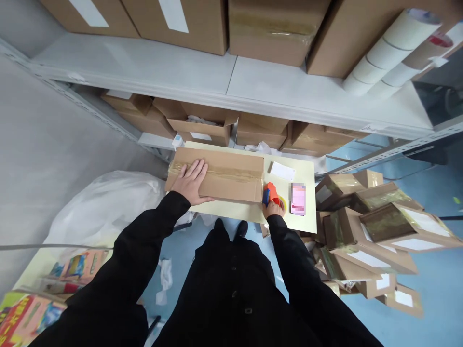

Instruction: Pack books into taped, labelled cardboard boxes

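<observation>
A long cardboard box [231,168] lies on the pale yellow table [307,221], with a strip of clear brown tape along its top. My left hand [191,183] rests flat on the box's left part, fingers spread and thumb near its front edge. At the box's right end, my right hand [274,209] is closed around an orange and blue tape dispenser [272,192]. A yellowish tape roll shows at the dispenser's right side. Farther right on the table are a phone [298,198] with a lit pink screen and a white slip of paper [282,171].
A grey metal shelf [202,72] holding cardboard boxes stands behind the table. White label rolls [394,46] sit at its upper right. Many taped cartons [369,231] are piled on the right floor. A white plastic bag [108,207] bulges at left, above colourful packages [79,267].
</observation>
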Motion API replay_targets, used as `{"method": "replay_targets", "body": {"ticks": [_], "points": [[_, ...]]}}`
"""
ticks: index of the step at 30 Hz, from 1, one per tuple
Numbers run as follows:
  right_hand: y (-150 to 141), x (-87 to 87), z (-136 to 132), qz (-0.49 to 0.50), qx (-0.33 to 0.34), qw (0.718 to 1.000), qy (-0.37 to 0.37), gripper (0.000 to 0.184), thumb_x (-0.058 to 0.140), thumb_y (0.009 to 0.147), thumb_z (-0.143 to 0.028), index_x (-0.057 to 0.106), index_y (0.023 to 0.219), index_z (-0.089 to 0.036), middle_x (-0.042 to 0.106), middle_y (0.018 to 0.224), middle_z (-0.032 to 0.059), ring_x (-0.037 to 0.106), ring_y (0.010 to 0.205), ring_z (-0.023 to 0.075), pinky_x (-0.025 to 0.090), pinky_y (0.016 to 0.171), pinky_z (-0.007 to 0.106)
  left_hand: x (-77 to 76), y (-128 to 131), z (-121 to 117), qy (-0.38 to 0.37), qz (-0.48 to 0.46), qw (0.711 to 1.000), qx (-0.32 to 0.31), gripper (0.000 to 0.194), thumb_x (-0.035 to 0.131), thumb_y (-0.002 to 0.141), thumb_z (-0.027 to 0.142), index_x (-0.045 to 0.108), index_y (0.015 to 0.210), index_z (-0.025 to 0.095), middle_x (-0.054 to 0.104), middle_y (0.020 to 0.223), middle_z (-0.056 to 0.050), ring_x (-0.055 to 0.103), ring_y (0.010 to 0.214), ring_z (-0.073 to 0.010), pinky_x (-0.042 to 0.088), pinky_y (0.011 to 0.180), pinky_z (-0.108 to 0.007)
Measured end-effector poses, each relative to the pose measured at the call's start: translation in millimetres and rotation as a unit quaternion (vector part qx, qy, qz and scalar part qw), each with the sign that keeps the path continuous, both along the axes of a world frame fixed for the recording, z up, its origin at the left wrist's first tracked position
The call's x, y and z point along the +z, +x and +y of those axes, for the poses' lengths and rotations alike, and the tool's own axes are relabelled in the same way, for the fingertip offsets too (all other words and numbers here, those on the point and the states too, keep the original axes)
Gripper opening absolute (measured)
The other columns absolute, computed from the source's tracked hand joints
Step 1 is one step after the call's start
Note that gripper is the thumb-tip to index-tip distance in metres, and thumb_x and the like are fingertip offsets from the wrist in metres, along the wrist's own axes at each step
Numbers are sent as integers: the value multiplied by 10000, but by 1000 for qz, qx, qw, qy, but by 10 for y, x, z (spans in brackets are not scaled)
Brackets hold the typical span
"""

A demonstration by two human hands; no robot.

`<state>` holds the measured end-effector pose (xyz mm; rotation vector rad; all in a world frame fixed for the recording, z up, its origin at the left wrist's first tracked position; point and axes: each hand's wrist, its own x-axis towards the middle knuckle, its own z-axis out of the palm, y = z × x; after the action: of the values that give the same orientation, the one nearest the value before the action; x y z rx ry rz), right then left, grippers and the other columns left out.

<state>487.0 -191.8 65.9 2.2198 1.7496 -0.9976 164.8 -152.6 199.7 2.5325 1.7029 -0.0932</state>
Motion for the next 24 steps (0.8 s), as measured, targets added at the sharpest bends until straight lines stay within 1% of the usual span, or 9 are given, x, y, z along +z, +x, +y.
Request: {"method": "replay_targets", "body": {"ticks": [2, 5, 8, 10, 13, 16, 18, 20, 24], "points": [[129, 59, -44, 2, -85, 996, 31, 439, 387, 855, -442, 584, 1072, -115, 661, 979, 202, 624, 974, 321, 431, 885, 497, 7, 12, -1, -5, 6, 1000, 3, 1119, 569, 645, 671, 121, 1467, 57, 142, 1530, -185, 105, 1413, -337, -27, 1129, -487], [467, 313, -47, 159, -158, 958, 179, 419, 434, 803, -501, 591, 967, -150, 667, 866, 126, 627, 817, 270, 499, 725, 388, 3, 9, -5, -2, -2, 1000, -1, 1144, 561, 632, 701, 117, 1467, 57, 136, 1532, -182, 95, 1415, -333, -51, 1127, -485], [778, 804, 107, 284, -158, 876, 357, 326, 493, 757, -515, 552, 785, -195, 551, 621, 6, 517, 584, 174, 445, 556, 297, 0, -5, -13, 10, -9, 1000, -9, 1158, 567, 625, 706, 116, 1465, 50, 122, 1533, -188, 83, 1418, -326, -78, 1124, -480], [808, 1205, 294, 305, -137, 845, 418, 326, 545, 727, -512, 484, 637, -205, 408, 508, -40, 393, 489, 119, 352, 473, 252, 17, -17, -11, 14, -11, 1000, -11, 1169, 587, 616, 695, 113, 1465, 46, 113, 1533, -194, 70, 1418, -330, -85, 1120, -488], [491, 1751, 615, 375, -89, 835, 394, 424, 570, 721, -539, 393, 527, -206, 314, 463, -54, 278, 445, 75, 238, 419, 229, 74, -43, 21, 14, -19, 1000, -14, 1205, 632, 583, 674, 103, 1464, 45, 103, 1533, -201, 60, 1417, -341, -78, 1118, -502], [-95, 2095, 898, 437, -44, 843, 312, 512, 590, 689, -620, 377, 483, -203, 314, 431, -56, 260, 415, 57, 201, 394, 222, 118, -84, 74, -5, -31, 999, -28, 1234, 655, 551, 669, 110, 1461, 39, 114, 1530, -207, 83, 1415, -336, -38, 1127, -490], [-480, 2195, 1047, 461, -13, 850, 253, 559, 592, 667, -671, 367, 459, -204, 317, 403, -58, 262, 390, 52, 199, 380, 221, 112, -116, 100, -20, -39, 998, -40, 1230, 663, 537, 668, 140, 1457, 40, 130, 1527, -208, 102, 1413, -332, -17, 1130, -485], [-780, 2208, 1164, 465, 13, 862, 200, 567, 599, 651, -692, 403, 453, -197, 348, 382, -55, 284, 371, 54, 214, 373, 223, 80, -151, 106, -27, -47, 997, -51, 1213, 672, 533, 656, 168, 1454, 49, 140, 1525, -206, 113, 1410, -331, -10, 1129, -489], [-1049, 2088, 1299, 429, 24, 893, 132, 529, 638, 617, -670, 566, 533, -153, 511, 437, -13, 404, 395, 78, 292, 404, 231, 19, -223, 69, -21, -70, 995, -70, 1201, 666, 530, 670, 199, 1447, 50, 184, 1515, -211, 120, 1408, -339, 14, 1128, -490]]}}
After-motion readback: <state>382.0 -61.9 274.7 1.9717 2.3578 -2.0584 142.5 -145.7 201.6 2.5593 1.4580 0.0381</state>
